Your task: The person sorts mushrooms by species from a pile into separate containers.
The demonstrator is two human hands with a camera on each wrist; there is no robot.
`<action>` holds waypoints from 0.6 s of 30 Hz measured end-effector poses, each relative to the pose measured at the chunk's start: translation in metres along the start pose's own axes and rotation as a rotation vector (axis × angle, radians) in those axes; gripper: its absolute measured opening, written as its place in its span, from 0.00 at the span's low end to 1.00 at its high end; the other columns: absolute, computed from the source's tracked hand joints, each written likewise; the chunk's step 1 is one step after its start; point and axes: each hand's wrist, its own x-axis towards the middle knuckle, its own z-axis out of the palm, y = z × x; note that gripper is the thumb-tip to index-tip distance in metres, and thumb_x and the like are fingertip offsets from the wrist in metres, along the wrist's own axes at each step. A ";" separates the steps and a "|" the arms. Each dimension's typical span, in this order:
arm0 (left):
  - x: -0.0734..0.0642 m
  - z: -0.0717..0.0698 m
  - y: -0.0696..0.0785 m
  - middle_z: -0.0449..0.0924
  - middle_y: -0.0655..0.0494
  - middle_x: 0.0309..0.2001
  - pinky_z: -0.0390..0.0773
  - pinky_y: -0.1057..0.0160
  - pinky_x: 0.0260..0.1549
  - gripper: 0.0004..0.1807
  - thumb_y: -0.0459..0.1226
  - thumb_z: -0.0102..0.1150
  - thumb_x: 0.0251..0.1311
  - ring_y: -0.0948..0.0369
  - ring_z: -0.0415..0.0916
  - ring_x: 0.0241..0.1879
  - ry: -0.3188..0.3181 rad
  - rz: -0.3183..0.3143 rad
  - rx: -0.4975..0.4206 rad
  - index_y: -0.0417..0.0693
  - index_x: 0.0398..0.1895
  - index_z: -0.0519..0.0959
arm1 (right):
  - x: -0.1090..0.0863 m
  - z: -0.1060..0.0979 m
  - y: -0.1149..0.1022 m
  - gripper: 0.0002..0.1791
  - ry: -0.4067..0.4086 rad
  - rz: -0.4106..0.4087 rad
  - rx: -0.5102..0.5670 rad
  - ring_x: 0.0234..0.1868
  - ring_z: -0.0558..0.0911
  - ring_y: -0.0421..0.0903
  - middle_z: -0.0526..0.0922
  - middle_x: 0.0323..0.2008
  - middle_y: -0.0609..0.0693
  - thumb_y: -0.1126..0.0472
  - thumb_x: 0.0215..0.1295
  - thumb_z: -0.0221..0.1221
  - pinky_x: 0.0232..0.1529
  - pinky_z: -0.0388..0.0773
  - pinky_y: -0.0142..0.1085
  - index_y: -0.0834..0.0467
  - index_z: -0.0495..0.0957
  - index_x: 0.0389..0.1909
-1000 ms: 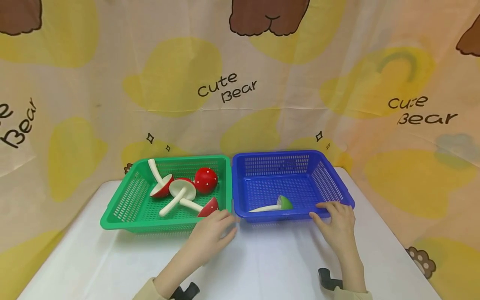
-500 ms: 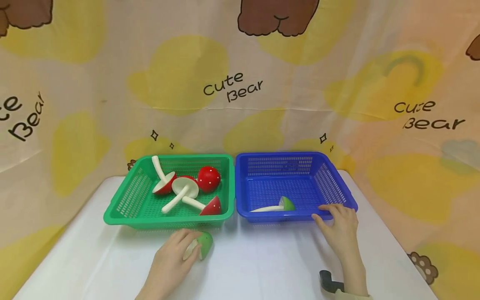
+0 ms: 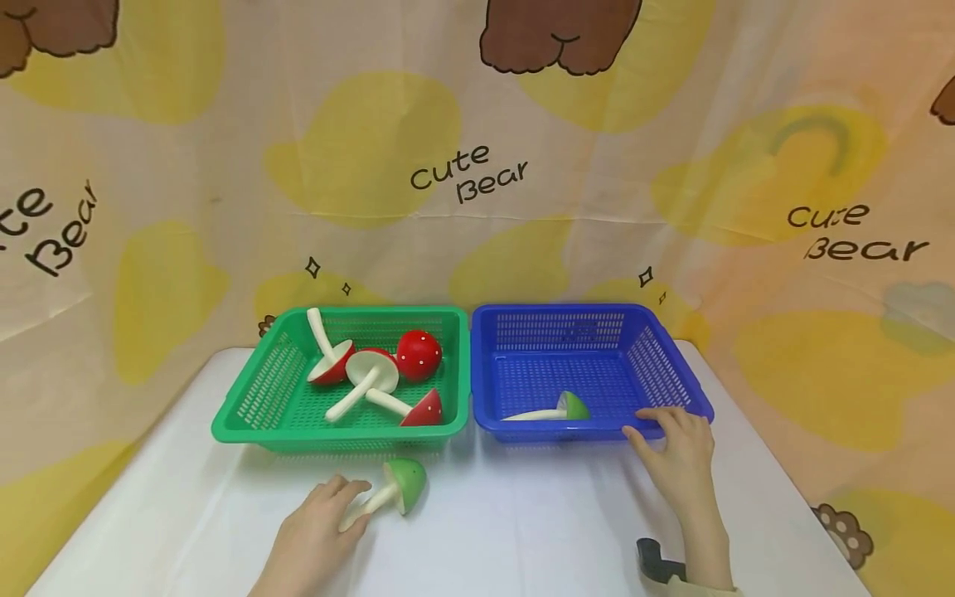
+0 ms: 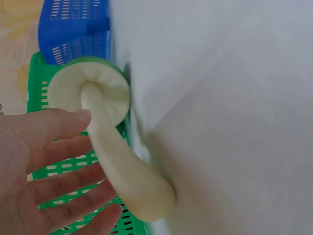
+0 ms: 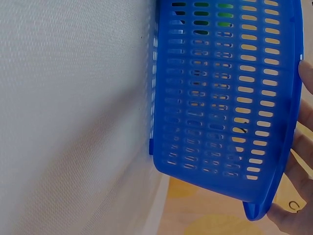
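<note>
A toy mushroom with a green cap (image 3: pixel 409 482) lies on the white table in front of the green basket (image 3: pixel 246 433). My left hand (image 3: pixel 313 531) is around its pale stem (image 4: pixel 115 152), thumb on one side and loosely extended fingers on the other, with a gap showing in the head view. My right hand (image 3: pixel 681 456) holds the front rim of the blue basket (image 3: pixel 552 356), fingers over the edge and thumb in front. Inside that basket lies another green-capped mushroom (image 3: pixel 573 406), its stem pointing left. Several red-capped mushrooms (image 3: pixel 419 356) lie in the green basket.
Both baskets stand side by side at the back of the white table (image 3: pixel 522 531). Behind them hangs a printed cloth (image 3: pixel 358 149). A black curved piece (image 3: pixel 656 560) sits beside the right wrist.
My left hand has moved left and toward me from between the baskets, and then from the cap back along the stem. The green mushroom has come into full view. My right hand stays put.
</note>
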 end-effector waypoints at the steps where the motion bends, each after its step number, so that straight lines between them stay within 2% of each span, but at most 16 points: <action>1: 0.001 0.001 -0.001 0.75 0.68 0.33 0.72 0.66 0.26 0.16 0.38 0.71 0.48 0.68 0.69 0.33 -0.024 -0.010 0.000 0.55 0.43 0.82 | 0.000 0.000 0.000 0.14 -0.002 0.002 -0.001 0.48 0.71 0.63 0.80 0.39 0.62 0.62 0.50 0.70 0.63 0.50 0.70 0.63 0.81 0.37; 5: 0.002 0.003 -0.003 0.73 0.69 0.30 0.70 0.68 0.25 0.14 0.37 0.69 0.49 0.70 0.66 0.30 -0.100 -0.037 0.001 0.55 0.41 0.82 | 0.000 0.000 0.000 0.14 -0.007 0.008 -0.004 0.48 0.71 0.63 0.80 0.39 0.62 0.62 0.50 0.70 0.63 0.50 0.70 0.63 0.81 0.37; 8: 0.003 0.004 -0.004 0.71 0.70 0.28 0.69 0.69 0.25 0.13 0.36 0.69 0.49 0.72 0.65 0.28 -0.121 -0.047 -0.007 0.55 0.40 0.82 | 0.000 -0.001 -0.001 0.14 -0.007 0.007 -0.002 0.48 0.71 0.63 0.81 0.39 0.62 0.62 0.51 0.70 0.63 0.50 0.70 0.63 0.81 0.37; 12: 0.004 0.006 -0.004 0.71 0.71 0.26 0.69 0.69 0.25 0.13 0.34 0.69 0.49 0.72 0.65 0.26 -0.110 -0.036 -0.015 0.55 0.39 0.82 | 0.000 -0.001 -0.001 0.14 -0.003 0.007 0.001 0.48 0.71 0.62 0.81 0.39 0.62 0.62 0.51 0.70 0.63 0.50 0.70 0.63 0.81 0.37; 18: 0.003 0.006 0.002 0.74 0.71 0.28 0.72 0.69 0.25 0.13 0.32 0.69 0.49 0.70 0.70 0.29 -0.073 -0.006 -0.004 0.55 0.39 0.83 | 0.000 -0.001 0.000 0.14 -0.012 0.008 -0.007 0.48 0.71 0.62 0.81 0.39 0.62 0.62 0.51 0.70 0.63 0.50 0.69 0.63 0.81 0.37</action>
